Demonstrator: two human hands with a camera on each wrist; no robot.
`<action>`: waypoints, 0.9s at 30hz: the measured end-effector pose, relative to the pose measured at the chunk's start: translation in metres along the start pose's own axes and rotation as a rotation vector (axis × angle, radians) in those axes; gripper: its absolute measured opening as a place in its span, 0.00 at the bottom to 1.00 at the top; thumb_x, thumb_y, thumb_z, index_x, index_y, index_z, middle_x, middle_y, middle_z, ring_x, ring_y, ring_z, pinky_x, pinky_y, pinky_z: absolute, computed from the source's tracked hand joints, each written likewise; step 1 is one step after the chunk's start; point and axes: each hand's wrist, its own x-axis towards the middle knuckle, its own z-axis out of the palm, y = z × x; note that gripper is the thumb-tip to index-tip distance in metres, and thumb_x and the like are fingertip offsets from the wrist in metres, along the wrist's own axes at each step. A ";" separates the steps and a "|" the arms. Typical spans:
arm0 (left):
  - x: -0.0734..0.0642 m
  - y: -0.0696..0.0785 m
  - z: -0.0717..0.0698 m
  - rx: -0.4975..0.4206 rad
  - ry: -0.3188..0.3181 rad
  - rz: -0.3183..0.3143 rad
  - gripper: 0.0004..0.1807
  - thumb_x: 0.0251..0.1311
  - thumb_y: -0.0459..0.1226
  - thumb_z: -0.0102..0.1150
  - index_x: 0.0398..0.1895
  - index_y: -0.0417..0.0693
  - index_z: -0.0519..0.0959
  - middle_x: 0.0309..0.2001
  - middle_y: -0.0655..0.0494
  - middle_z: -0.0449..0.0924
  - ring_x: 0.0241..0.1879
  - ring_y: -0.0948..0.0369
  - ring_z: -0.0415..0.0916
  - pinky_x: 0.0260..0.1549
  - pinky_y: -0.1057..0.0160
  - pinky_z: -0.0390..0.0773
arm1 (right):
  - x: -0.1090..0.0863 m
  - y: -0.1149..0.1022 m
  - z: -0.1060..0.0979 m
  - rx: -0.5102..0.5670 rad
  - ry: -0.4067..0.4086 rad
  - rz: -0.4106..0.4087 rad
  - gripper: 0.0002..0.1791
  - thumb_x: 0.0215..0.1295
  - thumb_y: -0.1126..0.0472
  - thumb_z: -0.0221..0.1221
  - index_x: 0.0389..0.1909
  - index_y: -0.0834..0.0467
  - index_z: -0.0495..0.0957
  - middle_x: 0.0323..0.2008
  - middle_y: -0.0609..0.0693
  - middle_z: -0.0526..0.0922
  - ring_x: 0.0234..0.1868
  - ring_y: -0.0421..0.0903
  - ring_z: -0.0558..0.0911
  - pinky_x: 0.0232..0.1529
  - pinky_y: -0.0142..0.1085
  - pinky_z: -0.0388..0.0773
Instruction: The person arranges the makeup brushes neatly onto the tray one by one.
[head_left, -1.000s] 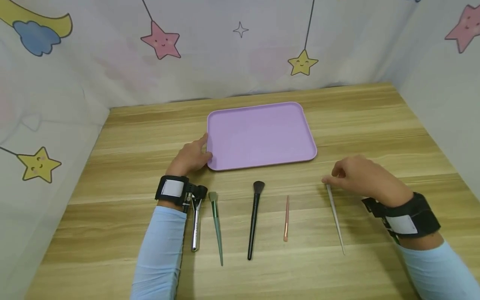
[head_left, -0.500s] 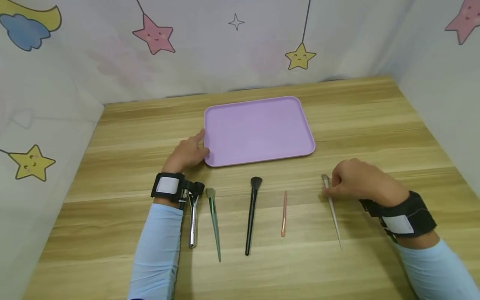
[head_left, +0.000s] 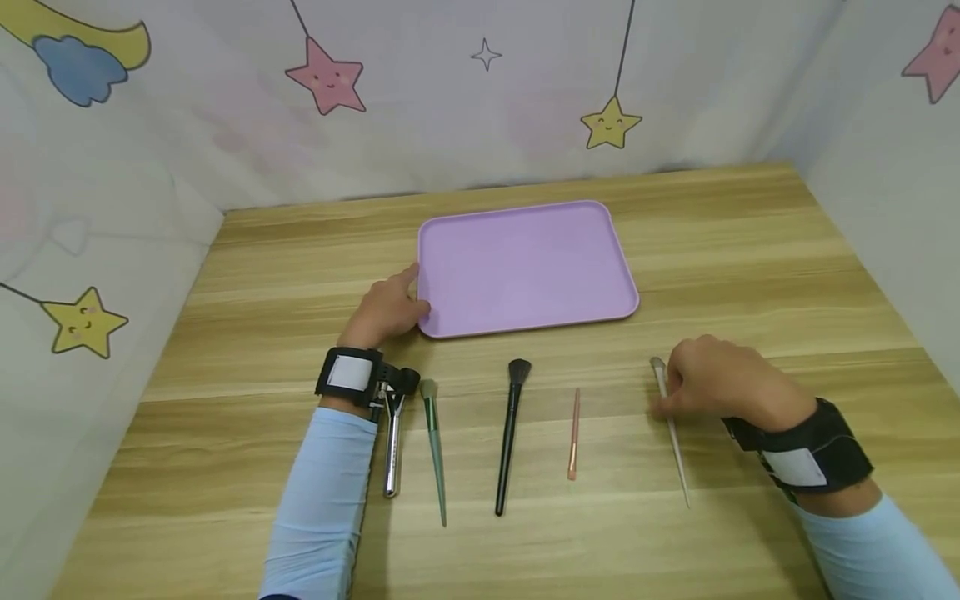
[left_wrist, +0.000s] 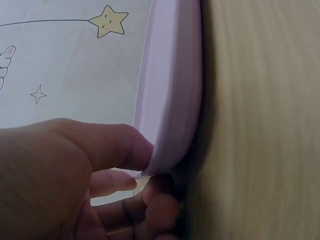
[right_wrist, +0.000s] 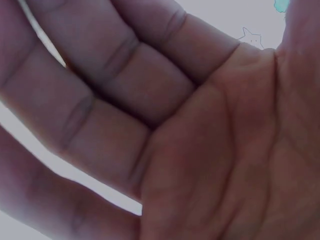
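The purple tray lies toward the back of the table. My left hand grips its near left corner, thumb on the rim and fingers curled beneath in the left wrist view. At the right, a slim white makeup brush lies with its head away from me. My right hand pinches its handle below the head, the fingertips partly hidden behind the knuckles. The right wrist view shows the palm and fingers, not the brush. Left of it lie a small pink brush and a black brush.
A green brush and a brush with a shiny silver handle lie beside the left forearm. The wooden table meets a white curtain with stars at the back.
My right hand has slid toward me along the white makeup brush, uncovering its head. The left hand has stayed at the tray corner. The head view has shifted slightly.
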 end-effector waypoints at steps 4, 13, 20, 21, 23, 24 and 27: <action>0.000 0.000 0.001 -0.003 -0.007 -0.004 0.43 0.65 0.38 0.51 0.81 0.43 0.48 0.34 0.43 0.72 0.25 0.55 0.65 0.31 0.57 0.67 | 0.000 0.000 0.002 -0.010 -0.010 0.006 0.21 0.49 0.42 0.73 0.15 0.50 0.76 0.19 0.44 0.73 0.20 0.43 0.70 0.20 0.37 0.65; -0.001 -0.001 0.002 -0.015 -0.020 0.015 0.42 0.66 0.40 0.51 0.81 0.43 0.47 0.36 0.42 0.71 0.24 0.56 0.62 0.32 0.57 0.66 | 0.003 0.002 0.007 0.002 -0.015 -0.065 0.13 0.49 0.52 0.72 0.16 0.49 0.79 0.19 0.43 0.74 0.21 0.42 0.72 0.20 0.37 0.67; 0.000 -0.003 0.001 -0.019 -0.025 0.014 0.43 0.65 0.40 0.50 0.82 0.44 0.47 0.30 0.44 0.68 0.23 0.56 0.61 0.32 0.57 0.66 | 0.005 0.002 0.009 0.025 0.011 -0.122 0.07 0.45 0.58 0.69 0.16 0.48 0.80 0.20 0.41 0.75 0.21 0.41 0.72 0.21 0.37 0.68; 0.000 -0.003 0.001 -0.018 -0.025 0.013 0.43 0.65 0.40 0.50 0.82 0.44 0.47 0.30 0.44 0.68 0.22 0.57 0.61 0.32 0.57 0.66 | 0.006 0.001 0.009 0.027 0.017 -0.126 0.06 0.45 0.59 0.68 0.16 0.48 0.80 0.19 0.41 0.75 0.21 0.41 0.72 0.21 0.37 0.68; 0.001 -0.004 0.001 -0.015 -0.020 0.016 0.43 0.66 0.40 0.50 0.82 0.44 0.47 0.34 0.43 0.71 0.23 0.56 0.61 0.32 0.57 0.66 | 0.006 0.000 0.008 0.030 0.031 -0.127 0.06 0.45 0.59 0.68 0.16 0.49 0.80 0.19 0.41 0.75 0.20 0.41 0.72 0.21 0.37 0.68; 0.001 -0.004 0.001 -0.017 -0.020 0.015 0.42 0.66 0.40 0.50 0.82 0.44 0.47 0.37 0.42 0.72 0.23 0.56 0.61 0.33 0.57 0.66 | 0.007 0.000 0.008 0.032 0.038 -0.127 0.06 0.45 0.59 0.68 0.16 0.49 0.80 0.19 0.41 0.75 0.20 0.41 0.72 0.21 0.36 0.69; 0.001 -0.005 0.001 -0.020 -0.018 0.012 0.42 0.66 0.40 0.50 0.82 0.45 0.47 0.46 0.39 0.74 0.24 0.56 0.61 0.33 0.57 0.66 | 0.008 -0.002 0.008 0.036 0.062 -0.138 0.07 0.48 0.60 0.68 0.17 0.51 0.80 0.18 0.42 0.75 0.19 0.41 0.72 0.21 0.36 0.69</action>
